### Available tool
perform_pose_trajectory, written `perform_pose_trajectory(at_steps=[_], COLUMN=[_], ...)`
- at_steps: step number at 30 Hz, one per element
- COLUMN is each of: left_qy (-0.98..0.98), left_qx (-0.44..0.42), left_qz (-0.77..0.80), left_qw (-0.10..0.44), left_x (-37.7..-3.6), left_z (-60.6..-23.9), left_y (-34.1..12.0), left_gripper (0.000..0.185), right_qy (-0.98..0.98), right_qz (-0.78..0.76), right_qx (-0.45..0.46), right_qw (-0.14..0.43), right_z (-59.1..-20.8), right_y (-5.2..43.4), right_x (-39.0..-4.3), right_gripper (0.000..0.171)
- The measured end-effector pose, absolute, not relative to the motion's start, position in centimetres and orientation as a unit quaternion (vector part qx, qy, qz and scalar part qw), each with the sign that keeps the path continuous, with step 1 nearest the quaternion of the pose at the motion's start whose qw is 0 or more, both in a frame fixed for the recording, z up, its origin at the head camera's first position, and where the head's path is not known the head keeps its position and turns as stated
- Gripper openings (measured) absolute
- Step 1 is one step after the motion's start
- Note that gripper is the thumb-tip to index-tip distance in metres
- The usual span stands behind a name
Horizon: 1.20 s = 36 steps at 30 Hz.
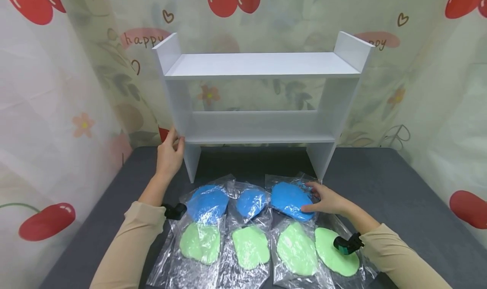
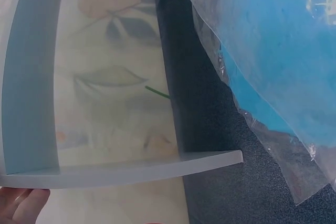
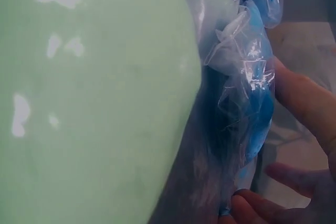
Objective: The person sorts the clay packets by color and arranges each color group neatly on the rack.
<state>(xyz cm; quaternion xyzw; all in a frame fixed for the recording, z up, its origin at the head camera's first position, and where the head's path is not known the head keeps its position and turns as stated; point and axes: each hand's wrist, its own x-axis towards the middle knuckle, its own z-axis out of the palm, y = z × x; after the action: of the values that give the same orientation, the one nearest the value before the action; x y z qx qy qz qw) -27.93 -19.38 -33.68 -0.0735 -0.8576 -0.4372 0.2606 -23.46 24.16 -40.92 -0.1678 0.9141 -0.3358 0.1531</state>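
Pale green putty-like slabs (image 1: 251,247), 4 in a row, lie nearest in clear plastic bags (image 1: 243,278) on the dark grey table (image 1: 384,187). 2 beige sleeves (image 1: 125,246) reach in from the bottom corners, and a black wrist strap (image 1: 174,211) shows at the left cuff. The right forearm passes over the edge of the rightmost green slab, which fills much of the right wrist view.

Just beyond the slabs sit 3 bagged blue lumps: the left blue lump (image 1: 208,203), the smaller middle blue lump (image 1: 251,203) and the right blue lump (image 1: 291,200), whose crinkled wrapping catches the light. The right hand (image 1: 323,199) grips this right blue lump through its plastic, thumb on the near side and fingers spread at the far edge, so the hand is partly closed around it. The lump is in front of the shelf's right leg.

Farther back stands a white 2-tier shelf (image 1: 258,64), upright, its side panels rising above the top board. The left hand (image 1: 170,154) is loosely open at its left side panel (image 1: 176,99), bent fingers touching the outer face near the lower board (image 1: 258,139); how firmly they press cannot be told.

Behind everything hangs a cream curtain (image 1: 289,18) printed with red cherries (image 1: 222,2), small hearts, orange flowers and the word "happy".
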Motion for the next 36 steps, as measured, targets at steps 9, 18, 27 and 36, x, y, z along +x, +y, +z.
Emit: perform_pose_trajectory(at_steps=[9,18,27,36], left_qy=[-0.859,-0.857,-0.860,-0.858], left_qx=[-0.066,-0.067,-0.067,-0.070], left_qz=[-0.439,-0.444,-0.438,-0.439], left_qw=[0.253,0.252,0.253,0.258], left_x=[-27.86,-27.86,-27.82,-27.85], left_z=[-33.52,-33.47,-33.58,-33.67], left_y=[-19.37,-19.33,-19.30,-19.31], left_gripper=[0.054,0.055,0.056,0.055], right_qy=[0.917,0.917,0.915,0.913], right_qz=[-0.334,-0.339,-0.346,-0.356], right_qx=[-0.164,-0.148,-0.140,-0.158], right_qw=[0.147,0.149,0.154,0.120], right_z=[-41.06,-40.94,-41.45,-40.70], right_y=[23.82,23.60,23.75,23.49], right_x=[-23.38,-23.32,-23.42,-23.27], right_gripper=[0.090,0.092,0.089,0.081])
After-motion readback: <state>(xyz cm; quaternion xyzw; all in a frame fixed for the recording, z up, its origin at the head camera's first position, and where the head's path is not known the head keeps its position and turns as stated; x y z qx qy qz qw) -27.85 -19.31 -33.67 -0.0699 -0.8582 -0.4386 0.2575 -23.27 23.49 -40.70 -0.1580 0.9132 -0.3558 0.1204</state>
